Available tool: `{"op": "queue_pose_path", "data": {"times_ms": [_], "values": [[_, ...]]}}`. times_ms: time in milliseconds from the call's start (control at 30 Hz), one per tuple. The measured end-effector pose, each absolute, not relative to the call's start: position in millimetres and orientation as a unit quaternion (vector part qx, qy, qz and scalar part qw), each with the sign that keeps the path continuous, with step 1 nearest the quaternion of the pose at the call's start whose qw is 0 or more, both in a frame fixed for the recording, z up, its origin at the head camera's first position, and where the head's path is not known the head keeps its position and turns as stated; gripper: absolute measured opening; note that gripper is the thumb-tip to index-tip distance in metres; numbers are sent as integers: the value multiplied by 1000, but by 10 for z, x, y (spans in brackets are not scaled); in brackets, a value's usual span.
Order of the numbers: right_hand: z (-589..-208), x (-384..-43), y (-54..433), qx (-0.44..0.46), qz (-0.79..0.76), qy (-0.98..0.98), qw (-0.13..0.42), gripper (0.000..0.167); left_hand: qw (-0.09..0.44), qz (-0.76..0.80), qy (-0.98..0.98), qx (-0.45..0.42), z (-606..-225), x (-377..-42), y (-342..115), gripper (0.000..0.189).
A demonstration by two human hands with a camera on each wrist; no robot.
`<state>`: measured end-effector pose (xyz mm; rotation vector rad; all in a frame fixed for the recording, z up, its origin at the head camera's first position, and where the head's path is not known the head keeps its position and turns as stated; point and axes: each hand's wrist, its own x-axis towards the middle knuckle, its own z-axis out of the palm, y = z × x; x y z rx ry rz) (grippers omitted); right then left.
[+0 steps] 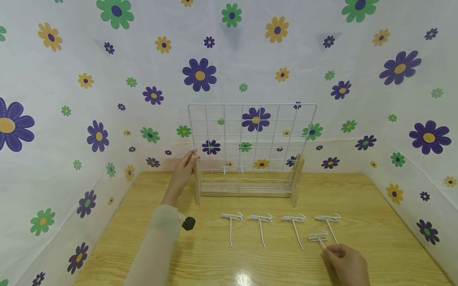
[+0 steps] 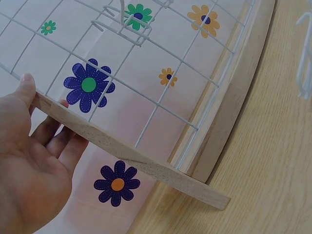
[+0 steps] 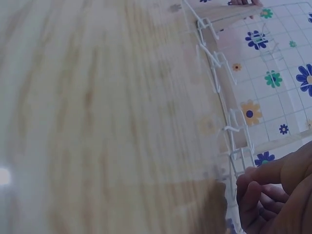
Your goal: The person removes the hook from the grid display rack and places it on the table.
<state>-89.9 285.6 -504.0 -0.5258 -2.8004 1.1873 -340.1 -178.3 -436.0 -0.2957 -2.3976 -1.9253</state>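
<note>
Fingers of the left hand (image 1: 183, 170) steady, it seems, the wire grid (image 1: 243, 135), mid-frame, gripping its wooden upright (image 1: 197, 178); below, four hooks (image 1: 230, 232) lie spaced apart, presumably against tangling; lower right, the right hand (image 1: 348, 262) pinches another hook (image 1: 317, 239) by its stem (image 1: 321, 244), leaving the rest unobstructed.

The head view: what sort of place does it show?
Probably a small work booth: flower-patterned sheeting lines three sides of a wood-grained table bearing a wire grid rack and white hooks.

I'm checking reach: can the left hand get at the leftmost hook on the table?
Likely yes, once the left hand releases the wooden post; nothing seems to block the leftmost hook.
</note>
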Motion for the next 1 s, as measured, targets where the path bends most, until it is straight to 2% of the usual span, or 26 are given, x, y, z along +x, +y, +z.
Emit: {"op": "queue_pose_path", "data": {"times_ms": [267,1000], "values": [[-5054,-889,2850,-137,349,-927,3,31,24,-630,-770,-101,-4368,-3405,-1786,57],[-5090,-891,2842,-103,311,-945,13,27,27,-623,-776,-95,-4335,-3369,-1771,54]]}}
